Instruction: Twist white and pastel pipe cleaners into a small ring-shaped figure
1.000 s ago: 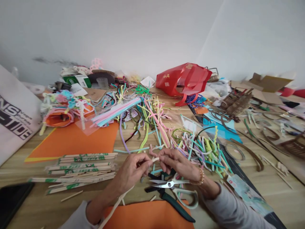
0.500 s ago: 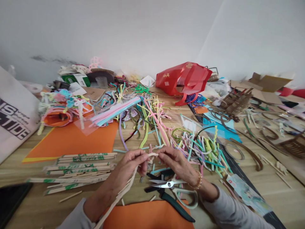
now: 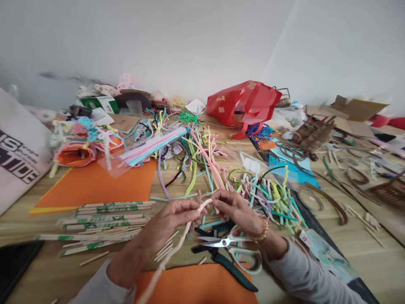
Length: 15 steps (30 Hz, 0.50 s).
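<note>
A pale cream fuzzy stem runs from the bottom edge up to the fingers of both hands. My left hand pinches it between thumb and fingers near its upper part. Close beside it, my right hand has its fingertips closed on the stem's bent upper end. Just below my hands lie scissors with pale handles and dark green-handled cutters, partly overlapping. An orange sheet is at the bottom edge, and several short wooden sticks lie left of the stem.
Wrapped chopsticks lie left, near an orange sheet. Colourful fuzzy stems spread across the middle. A red bag stands behind; a tape roll and brown strips lie right. A white bag is far left.
The pale stem's free part has swung right, off my left forearm, uncovering short sticks. My hands have shifted slightly, and the stem now bends upward between them.
</note>
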Tool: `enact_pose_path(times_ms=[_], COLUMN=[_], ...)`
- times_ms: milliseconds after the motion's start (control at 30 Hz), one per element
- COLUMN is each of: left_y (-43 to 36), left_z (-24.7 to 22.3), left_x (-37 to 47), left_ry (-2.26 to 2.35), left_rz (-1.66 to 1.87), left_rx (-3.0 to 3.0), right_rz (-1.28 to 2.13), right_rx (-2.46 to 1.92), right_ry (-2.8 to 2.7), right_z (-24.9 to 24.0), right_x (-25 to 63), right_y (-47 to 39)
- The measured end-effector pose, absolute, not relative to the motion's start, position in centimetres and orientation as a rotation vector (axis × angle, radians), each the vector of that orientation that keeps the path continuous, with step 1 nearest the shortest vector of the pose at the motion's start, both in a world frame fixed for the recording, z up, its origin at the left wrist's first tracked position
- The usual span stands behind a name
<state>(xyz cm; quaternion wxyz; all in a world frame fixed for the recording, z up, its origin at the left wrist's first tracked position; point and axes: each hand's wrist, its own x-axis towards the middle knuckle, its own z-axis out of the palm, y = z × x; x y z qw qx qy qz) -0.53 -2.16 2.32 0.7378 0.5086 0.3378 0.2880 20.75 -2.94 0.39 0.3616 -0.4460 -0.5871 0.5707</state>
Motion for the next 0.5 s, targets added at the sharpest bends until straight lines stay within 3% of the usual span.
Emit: enact_pose_path(times_ms=[500], left_y=[-1.1], left_z=[0.7], left_x=[-1.2], left_ry=[0.768], left_rz=[0.568], left_rx=[1.002], right_rz=[1.649], right_rx=[-1.092], right_ry=[-1.336], right_z=[0.9], right_x=[20.9], right_y=[-2.8])
